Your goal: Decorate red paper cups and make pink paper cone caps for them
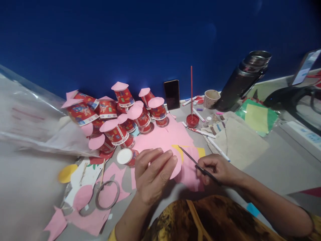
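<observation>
My right hand (217, 169) grips a pair of dark scissors (188, 155), blades pointing up and left, seemingly together. Beside them, my left hand (155, 174) is closed on a pink paper disc (177, 167), whose rounded right edge shows past my fingers; the rest is covered by the hand. Beneath lie a pink paper sheet (167, 135) and a strip of yellow paper (201, 152). Just left of my left hand, a red paper cup (130, 157) rests tilted with its white base facing me. Behind it cluster several red printed cups (117, 134) topped with pink paper cones.
A roll of tape (117, 197) lies among pink scraps (90, 221) at left, near a plastic bag (30, 113). Behind stand a phone (172, 94), a small red pot (192, 121) with a stick, a paper cup (211, 99) and a black thermos (238, 83). Markers (218, 149) lie at right.
</observation>
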A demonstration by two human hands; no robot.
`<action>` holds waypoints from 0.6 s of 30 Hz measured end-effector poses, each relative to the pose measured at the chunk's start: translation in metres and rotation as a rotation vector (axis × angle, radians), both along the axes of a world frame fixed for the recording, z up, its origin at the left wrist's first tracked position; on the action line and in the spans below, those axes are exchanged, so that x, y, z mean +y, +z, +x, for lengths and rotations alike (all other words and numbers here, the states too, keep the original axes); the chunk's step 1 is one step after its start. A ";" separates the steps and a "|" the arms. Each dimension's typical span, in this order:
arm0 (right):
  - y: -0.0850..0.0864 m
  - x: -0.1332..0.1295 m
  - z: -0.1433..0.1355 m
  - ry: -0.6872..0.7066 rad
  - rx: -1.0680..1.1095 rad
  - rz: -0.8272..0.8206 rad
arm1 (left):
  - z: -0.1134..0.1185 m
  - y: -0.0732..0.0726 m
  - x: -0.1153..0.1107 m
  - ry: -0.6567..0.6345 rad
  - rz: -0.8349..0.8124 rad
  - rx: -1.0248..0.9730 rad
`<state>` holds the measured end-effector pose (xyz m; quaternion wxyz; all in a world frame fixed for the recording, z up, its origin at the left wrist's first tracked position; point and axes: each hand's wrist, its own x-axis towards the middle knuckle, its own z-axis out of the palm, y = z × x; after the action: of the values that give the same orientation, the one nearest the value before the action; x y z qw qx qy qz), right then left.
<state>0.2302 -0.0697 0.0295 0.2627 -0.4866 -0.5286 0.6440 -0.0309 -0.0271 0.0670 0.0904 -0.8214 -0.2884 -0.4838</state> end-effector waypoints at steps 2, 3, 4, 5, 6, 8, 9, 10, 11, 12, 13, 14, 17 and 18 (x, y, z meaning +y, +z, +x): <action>-0.002 0.000 0.003 -0.004 0.000 0.028 | -0.001 0.001 -0.002 0.001 0.005 0.006; -0.002 0.000 0.004 -0.008 -0.002 0.041 | -0.001 0.001 -0.002 -0.003 0.009 0.015; -0.002 0.000 0.004 -0.013 -0.005 0.051 | -0.002 0.002 -0.003 -0.009 0.015 0.023; -0.003 0.000 0.005 -0.017 -0.008 0.057 | -0.003 0.002 -0.003 -0.017 0.021 0.032; -0.003 0.000 0.005 -0.019 -0.010 0.059 | -0.003 0.002 -0.003 -0.024 0.028 0.036; -0.002 0.001 0.005 -0.010 -0.003 0.058 | -0.004 0.002 -0.002 -0.030 0.040 0.031; -0.001 0.001 0.004 -0.002 0.001 0.058 | -0.004 0.001 -0.002 -0.031 0.046 0.024; 0.000 0.002 0.004 0.007 0.000 0.061 | -0.003 0.001 -0.001 -0.034 0.050 0.015; 0.001 0.003 0.004 0.015 -0.010 0.071 | -0.002 0.001 0.000 -0.047 0.045 -0.004; 0.003 0.004 0.004 0.022 -0.033 0.093 | -0.001 0.001 0.001 -0.076 0.013 -0.032; 0.006 0.005 0.004 0.028 -0.072 0.131 | 0.002 0.002 0.001 -0.122 -0.057 -0.072; 0.009 0.006 0.004 0.031 -0.119 0.184 | 0.004 0.003 0.001 -0.172 -0.183 -0.124; 0.017 0.010 0.005 0.034 -0.242 0.344 | 0.011 0.006 -0.002 -0.231 -0.814 -0.335; 0.019 0.011 0.006 0.035 -0.263 0.369 | 0.012 0.006 -0.004 -0.216 -1.014 -0.408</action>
<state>0.2364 -0.0590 0.0481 0.2648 -0.5009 -0.6754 0.4719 -0.0186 -0.0308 0.0732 -0.4240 -0.6764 -0.4111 -0.4401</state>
